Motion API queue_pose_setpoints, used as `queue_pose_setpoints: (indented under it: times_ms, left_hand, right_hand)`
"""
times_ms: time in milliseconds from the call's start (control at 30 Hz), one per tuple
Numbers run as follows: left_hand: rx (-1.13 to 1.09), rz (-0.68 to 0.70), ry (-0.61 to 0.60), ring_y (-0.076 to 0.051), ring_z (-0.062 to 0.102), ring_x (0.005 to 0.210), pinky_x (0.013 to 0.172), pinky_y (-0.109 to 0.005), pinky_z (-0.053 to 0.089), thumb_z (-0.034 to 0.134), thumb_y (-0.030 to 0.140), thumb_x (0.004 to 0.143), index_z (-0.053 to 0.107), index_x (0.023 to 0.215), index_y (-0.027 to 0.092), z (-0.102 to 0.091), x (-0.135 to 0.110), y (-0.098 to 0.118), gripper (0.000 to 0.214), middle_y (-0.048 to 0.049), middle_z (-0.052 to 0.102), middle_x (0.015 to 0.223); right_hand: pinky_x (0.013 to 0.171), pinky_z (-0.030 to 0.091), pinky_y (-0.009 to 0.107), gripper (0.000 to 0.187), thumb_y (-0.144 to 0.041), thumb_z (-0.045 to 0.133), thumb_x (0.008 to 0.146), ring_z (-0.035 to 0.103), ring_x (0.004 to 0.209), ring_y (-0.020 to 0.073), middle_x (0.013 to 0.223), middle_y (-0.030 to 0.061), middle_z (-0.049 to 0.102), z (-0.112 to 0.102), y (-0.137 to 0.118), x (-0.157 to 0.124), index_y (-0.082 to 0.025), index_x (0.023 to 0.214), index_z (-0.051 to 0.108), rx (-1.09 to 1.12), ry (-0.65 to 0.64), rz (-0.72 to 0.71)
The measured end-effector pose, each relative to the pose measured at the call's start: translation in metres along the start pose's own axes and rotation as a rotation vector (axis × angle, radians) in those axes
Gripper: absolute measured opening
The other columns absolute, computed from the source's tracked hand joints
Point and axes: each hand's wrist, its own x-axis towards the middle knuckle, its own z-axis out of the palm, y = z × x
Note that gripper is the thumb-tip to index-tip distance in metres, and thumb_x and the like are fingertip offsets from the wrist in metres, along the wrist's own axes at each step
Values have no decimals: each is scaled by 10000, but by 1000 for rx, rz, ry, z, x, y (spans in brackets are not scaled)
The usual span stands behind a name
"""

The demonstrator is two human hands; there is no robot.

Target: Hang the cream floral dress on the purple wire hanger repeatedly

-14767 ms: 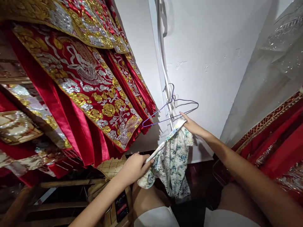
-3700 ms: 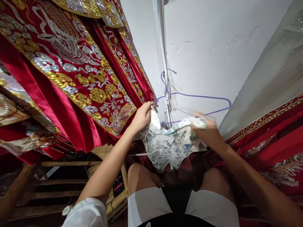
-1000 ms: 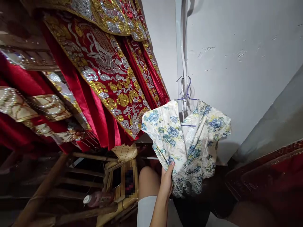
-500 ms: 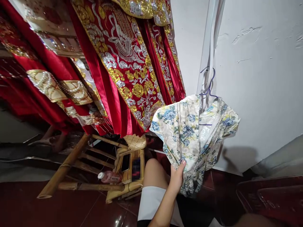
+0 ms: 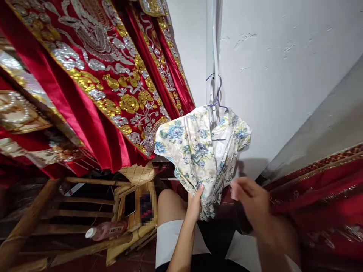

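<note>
A floral blouse [image 5: 198,151], white with blue roses and yellow-green leaves, hangs on a thin purple wire hanger [image 5: 217,100]. The hanger hooks onto a white strap [image 5: 214,41] running down along the wall. My left hand [image 5: 195,200] grips the blouse near its gathered waist, thumb on the front, other fingers hidden behind the cloth. To the right of the blouse, and apart from it, is my right hand [image 5: 252,200], blurred by motion. Its fingers are curled with thumb and forefinger together; whatever may be between them is too small and smeared to name.
Red costumes with gold and silver embroidery [image 5: 127,87] hang at the left. Below them, a bamboo chair [image 5: 133,234] carries phones and a pink drink bottle [image 5: 109,229]. Red fabric [image 5: 329,200] lies at the right, beside the white wall [image 5: 269,94].
My right hand has come into view from the lower right, rising beside the blouse. The view has shifted right, so the blouse appears further left. My left hand keeps its grip.
</note>
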Motion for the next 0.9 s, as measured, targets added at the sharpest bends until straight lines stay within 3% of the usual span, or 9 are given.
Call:
queue_pose_setpoints:
  times_ms: [67, 200, 367, 500, 667, 733, 800, 900]
  left_hand:
    - [25, -35, -62, -329, 522, 1370, 1190, -423, 350, 858, 523, 655, 635, 1324, 182, -3, -5, 3, 784, -134, 665, 1348]
    - [106, -89, -179, -337, 614, 1256, 1152, -441, 403, 871, 481, 660, 675, 1268, 148, -6, -10, 7, 720, -145, 717, 1238]
    - [155, -99, -216, -348, 637, 1218, 1138, -468, 416, 877, 492, 635, 679, 1268, 147, 0, -16, 18, 748, -144, 741, 1175]
    - [209, -51, -168, -350, 518, 1371, 1202, -447, 326, 857, 483, 680, 658, 1285, 156, -1, -21, 20, 717, -143, 703, 1269]
    - [228, 34, 71, -359, 483, 1392, 1167, -456, 372, 820, 475, 730, 573, 1333, 205, -14, -14, 14, 706, -140, 623, 1371]
    - [289, 155, 216, -356, 493, 1370, 1146, -464, 390, 795, 467, 752, 521, 1338, 209, -14, -12, 8, 697, -152, 579, 1389]
    - [373, 397, 320, -326, 480, 1362, 1149, -445, 375, 767, 432, 781, 475, 1323, 224, -11, -13, 2, 650, -147, 525, 1398]
    - [466, 663, 258, -295, 464, 1345, 1149, -433, 352, 744, 348, 795, 435, 1312, 233, 0, -22, -9, 613, -141, 476, 1389]
  right_hand:
    - [495, 414, 261, 346, -473, 659, 894, 479, 505, 126, 566, 1, 561, 16, 11, 0, -179, 714, 632, 11, 10, 82]
    - [501, 380, 266, 360, -539, 618, 896, 459, 521, 129, 599, -36, 495, 44, 26, 0, -216, 773, 516, 90, -67, 168]
    - [513, 325, 278, 429, -560, 520, 954, 392, 513, 127, 565, -62, 376, 45, 20, -1, -243, 699, 382, 68, -99, 168]
    - [512, 320, 289, 481, -589, 516, 941, 368, 497, 133, 543, -59, 336, 36, 12, -3, -247, 647, 352, 39, -35, 149]
    - [524, 297, 287, 493, -570, 498, 952, 338, 517, 129, 560, -50, 315, 29, 15, -10, -239, 623, 340, 37, -32, 109]
    - [520, 253, 284, 504, -557, 514, 939, 295, 527, 121, 561, -53, 278, 30, 19, -12, -236, 612, 305, 5, -51, 109]
    - [524, 225, 282, 501, -531, 529, 928, 273, 542, 115, 569, -53, 260, 33, 23, -13, -230, 607, 290, -24, -94, 119]
    - [532, 222, 281, 466, -468, 532, 921, 298, 554, 117, 563, -45, 291, 36, 24, -14, -218, 587, 325, -51, -150, 126]
